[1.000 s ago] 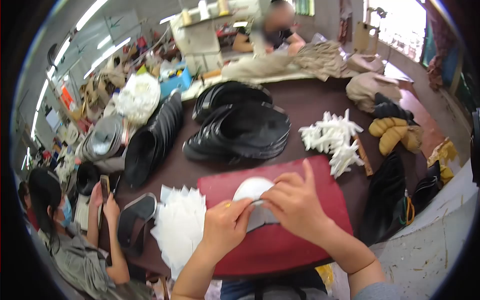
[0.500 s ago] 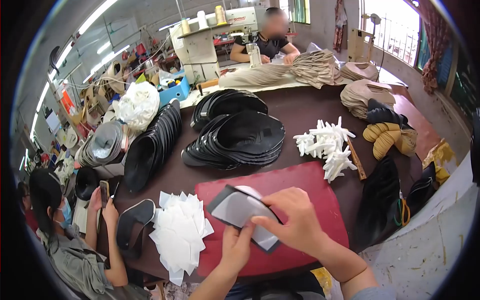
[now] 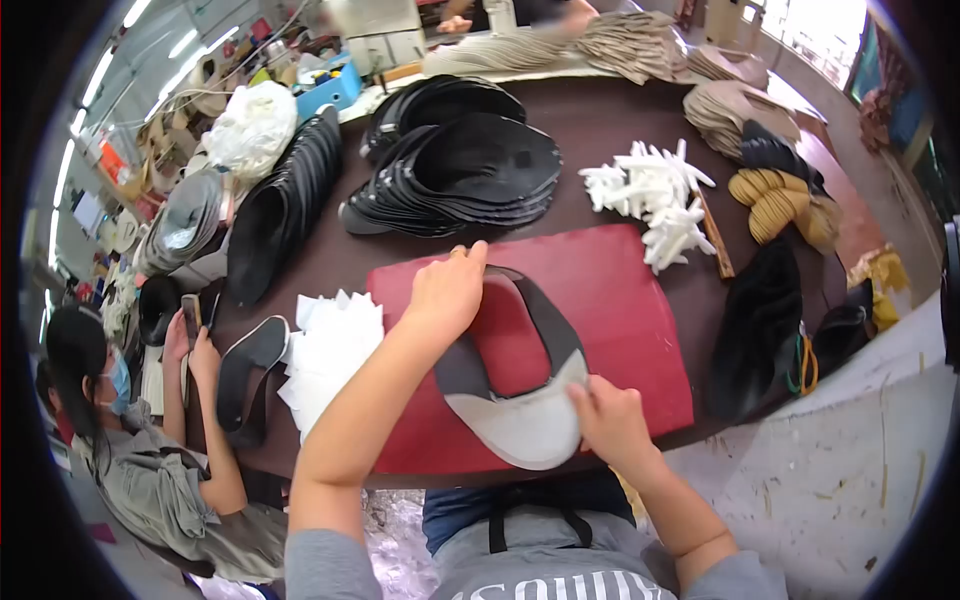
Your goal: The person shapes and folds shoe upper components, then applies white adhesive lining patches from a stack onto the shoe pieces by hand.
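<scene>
- Question: what lies on the red mat [image 3: 635,330]?

- A curved piece [image 3: 550,325], black along both sides, with a broad pale grey band [image 3: 515,430] across its near end. Red shows through the opening in the middle. Whether it touches the mat all the way round, I cannot tell

- And what has hold of it?

- The left hand [image 3: 450,290] reaches over to the far end, fingers bunched on the black. It hides that end, so I cannot tell if it grips or only presses. The right hand [image 3: 612,420] is drawn narrow at the right edge of the grey band, thumb over the rim, holding it there

- What sits around the mat?

- On the brown bench [image 3: 590,115], a pile of white sheets [image 3: 335,350] just beside the mat's left edge, and past that another black piece [image 3: 257,348]. Beyond the far edge is a stack of nested black pieces [image 3: 480,165]; to its right, a heap of white strips [image 3: 650,200] with a wooden stick [image 3: 714,240] alongside

- Anyone close by?

- Yes, a person in a grey-green top [image 3: 150,480] at the left, a phone [image 3: 191,313] raised in front of them
</scene>
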`<action>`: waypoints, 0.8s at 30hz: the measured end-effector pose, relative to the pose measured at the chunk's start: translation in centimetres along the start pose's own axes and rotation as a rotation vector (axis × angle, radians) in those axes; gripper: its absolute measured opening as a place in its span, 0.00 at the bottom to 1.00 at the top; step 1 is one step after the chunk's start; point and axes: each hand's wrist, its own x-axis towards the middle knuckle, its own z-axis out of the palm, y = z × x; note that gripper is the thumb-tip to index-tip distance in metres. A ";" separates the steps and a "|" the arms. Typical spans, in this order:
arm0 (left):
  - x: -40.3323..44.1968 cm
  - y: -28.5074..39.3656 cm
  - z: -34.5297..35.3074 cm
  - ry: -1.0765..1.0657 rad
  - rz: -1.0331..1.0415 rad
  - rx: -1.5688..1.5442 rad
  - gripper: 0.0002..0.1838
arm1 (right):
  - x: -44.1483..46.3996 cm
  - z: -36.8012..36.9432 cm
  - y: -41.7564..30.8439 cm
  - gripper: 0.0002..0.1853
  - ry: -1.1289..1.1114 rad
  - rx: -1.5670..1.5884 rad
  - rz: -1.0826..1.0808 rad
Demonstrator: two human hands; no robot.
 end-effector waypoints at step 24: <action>-8.8 8.2 -11.5 0.789 0.455 -0.133 0.59 | -2.0 -12.7 9.7 0.15 0.766 -0.606 -0.152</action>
